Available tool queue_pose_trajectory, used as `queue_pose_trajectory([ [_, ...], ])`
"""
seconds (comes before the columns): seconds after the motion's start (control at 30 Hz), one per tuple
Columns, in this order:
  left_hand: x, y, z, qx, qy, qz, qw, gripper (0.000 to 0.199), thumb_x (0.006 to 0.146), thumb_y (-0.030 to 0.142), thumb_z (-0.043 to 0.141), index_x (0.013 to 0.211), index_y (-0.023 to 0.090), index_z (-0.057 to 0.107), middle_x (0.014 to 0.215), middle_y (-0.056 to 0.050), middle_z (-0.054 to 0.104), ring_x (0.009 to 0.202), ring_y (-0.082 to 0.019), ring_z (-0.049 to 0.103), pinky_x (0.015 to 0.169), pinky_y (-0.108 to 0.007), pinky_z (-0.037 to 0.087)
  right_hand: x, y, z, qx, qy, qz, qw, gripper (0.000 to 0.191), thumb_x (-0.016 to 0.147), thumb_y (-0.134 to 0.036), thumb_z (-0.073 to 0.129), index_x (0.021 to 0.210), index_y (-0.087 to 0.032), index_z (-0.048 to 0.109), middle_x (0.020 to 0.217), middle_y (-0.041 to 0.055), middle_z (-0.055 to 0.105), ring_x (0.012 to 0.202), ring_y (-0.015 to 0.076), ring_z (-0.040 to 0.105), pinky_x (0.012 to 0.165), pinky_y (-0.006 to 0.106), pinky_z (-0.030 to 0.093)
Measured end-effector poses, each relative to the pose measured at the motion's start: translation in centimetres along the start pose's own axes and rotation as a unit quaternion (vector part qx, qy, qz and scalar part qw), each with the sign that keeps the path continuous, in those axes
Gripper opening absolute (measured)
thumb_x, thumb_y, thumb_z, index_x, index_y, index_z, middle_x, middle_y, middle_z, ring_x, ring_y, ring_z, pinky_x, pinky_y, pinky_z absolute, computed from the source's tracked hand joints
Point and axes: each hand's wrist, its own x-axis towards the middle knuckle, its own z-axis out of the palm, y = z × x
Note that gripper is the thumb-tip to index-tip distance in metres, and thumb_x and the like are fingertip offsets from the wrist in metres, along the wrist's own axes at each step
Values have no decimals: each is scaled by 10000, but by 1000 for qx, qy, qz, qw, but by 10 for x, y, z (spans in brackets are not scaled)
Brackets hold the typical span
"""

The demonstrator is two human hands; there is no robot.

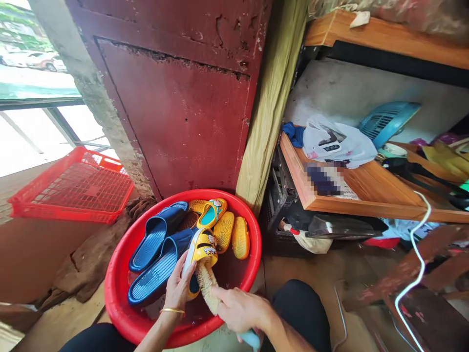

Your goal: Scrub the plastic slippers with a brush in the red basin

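My left hand (178,288) is closed around the side of a small yellow slipper (203,247) with a cartoon print, held tilted over a red basin (112,298). In my right hand (240,307) is a scrub brush (207,286) with pale bristles and a light blue handle end; its head presses into the slipper's opening. Dark water lies in the basin. Two blue slippers (148,286) rest along its left side. Toward the back sits another yellow slipper (212,212) with a teal inside, and further yellow slippers (240,238) lie sole up at the right.
Behind the basin stands a dark red door (183,117) beside a pale wooden post (273,107). A red plastic crate (84,186) is at the left. On the right, a wooden shelf (366,210) bears a white plastic bag (340,142) and a blue fan (388,122). A white cable (419,269) hangs down.
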Motion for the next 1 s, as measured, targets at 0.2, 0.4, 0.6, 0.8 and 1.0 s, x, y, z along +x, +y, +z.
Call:
queue_pose_trajectory([
  [0.2,19,-2,-11,173,-80,89,978,665,721,558,709,1271,192,636,1242,-116,737,1151,-327,673,1026,-431,495,-46,21,-46,157,-168,81,970,581,887,-275,518,1463,-349,527,602,-68,590,379,103,491,433,212,402],
  [0.4,18,-16,-17,481,-168,153,847,547,831,341,578,1346,160,562,1223,-190,717,1091,-336,704,962,-437,506,-47,54,-60,272,11,50,961,739,939,-400,512,1614,-221,270,706,-30,657,408,112,544,398,209,414],
  [0.6,11,-20,-12,615,-189,110,758,466,863,221,509,1319,168,586,1289,-232,690,1141,-338,697,949,-426,502,-18,48,-49,239,-2,46,970,696,940,-310,528,1599,-261,312,704,-58,654,389,84,526,410,197,429],
  [0.8,19,-25,-16,530,-181,58,826,333,727,245,639,1052,231,710,1060,-165,788,1035,-342,735,908,-417,510,2,55,-43,268,71,31,960,668,980,-305,459,1612,-218,261,716,-48,661,396,90,546,402,196,403],
  [1.0,27,-18,-13,237,-115,-4,965,327,626,471,751,845,228,741,818,-101,795,855,-331,742,767,-404,561,8,57,-40,259,62,40,963,671,987,-312,465,1614,-224,247,703,-62,652,386,88,549,393,191,409],
])
